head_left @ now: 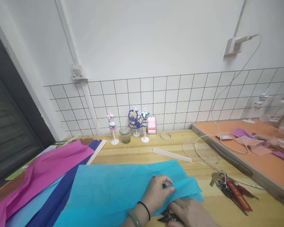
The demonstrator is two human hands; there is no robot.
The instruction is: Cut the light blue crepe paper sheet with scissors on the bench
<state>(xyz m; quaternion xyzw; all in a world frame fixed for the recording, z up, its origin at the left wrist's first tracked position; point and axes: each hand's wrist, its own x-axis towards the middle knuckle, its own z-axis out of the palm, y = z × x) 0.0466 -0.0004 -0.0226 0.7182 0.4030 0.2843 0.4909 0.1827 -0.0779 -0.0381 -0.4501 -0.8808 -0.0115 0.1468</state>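
A thin turquoise sheet [113, 183], paper or fabric, lies spread over the front of the wooden table. On its right part rests my left hand [158, 190], with fingers curled and pressed at the material; a black band and a pale green bangle circle that wrist. Lower down, my right hand [190, 212] is closed round dark-bladed scissors [165, 218], whose handles its fingers mostly hide. The scissors lie close to the sheet's raised, folded right edge, under the left hand.
Magenta sheets [59, 160] and dark blue sheets [52, 192] are piled at left. Behind stand small mannequins [112, 126], a glass jar [125, 135] and a pale strip [171, 154]. Keys and tools [236, 192] lie right, near a cable [215, 157] and an orange-topped surface [257, 157].
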